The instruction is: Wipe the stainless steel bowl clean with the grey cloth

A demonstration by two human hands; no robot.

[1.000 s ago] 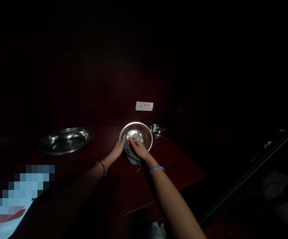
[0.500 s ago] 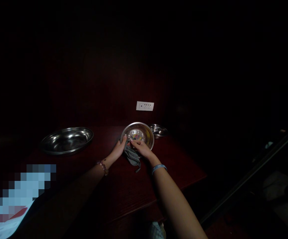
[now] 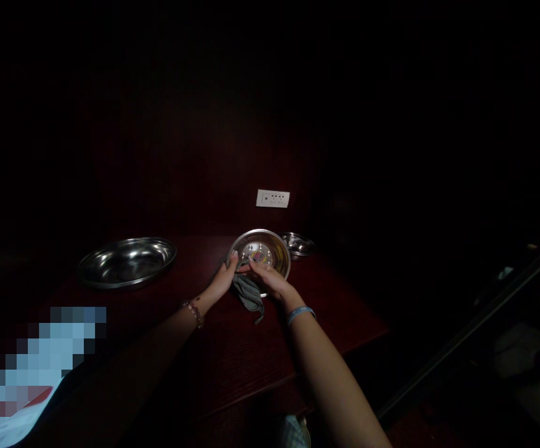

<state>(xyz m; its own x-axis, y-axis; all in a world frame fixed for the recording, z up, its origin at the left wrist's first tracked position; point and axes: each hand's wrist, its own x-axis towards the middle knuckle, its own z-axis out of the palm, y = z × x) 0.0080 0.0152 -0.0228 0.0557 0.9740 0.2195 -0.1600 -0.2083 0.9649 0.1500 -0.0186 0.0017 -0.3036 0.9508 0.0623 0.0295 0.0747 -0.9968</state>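
Observation:
A shiny metal bowl [image 3: 277, 258] is tilted toward me above the dark red table, with a coloured patch on its inner bottom. My left hand [image 3: 224, 275] grips the bowl's left rim, its thumb over the edge. A grey cloth [image 3: 250, 295] hangs down over the near rim, between the hands. My right hand [image 3: 267, 278] is closed on the upper part of this cloth, at the inside of the bowl. Its fingertips are partly hidden.
A wide metal basin [image 3: 127, 264] rests on the table [image 3: 335, 311] at the left. Behind the held bowl stands a smaller metal bowl [image 3: 298, 244]. A white socket panel [image 3: 273, 198] is on the wall. A dark slanting bar [image 3: 475, 326] runs along the right.
My right hand has shifted slightly to the right, its wrist turned a little. The bowl and left hand stay almost in place, and the cloth still hangs from the rim.

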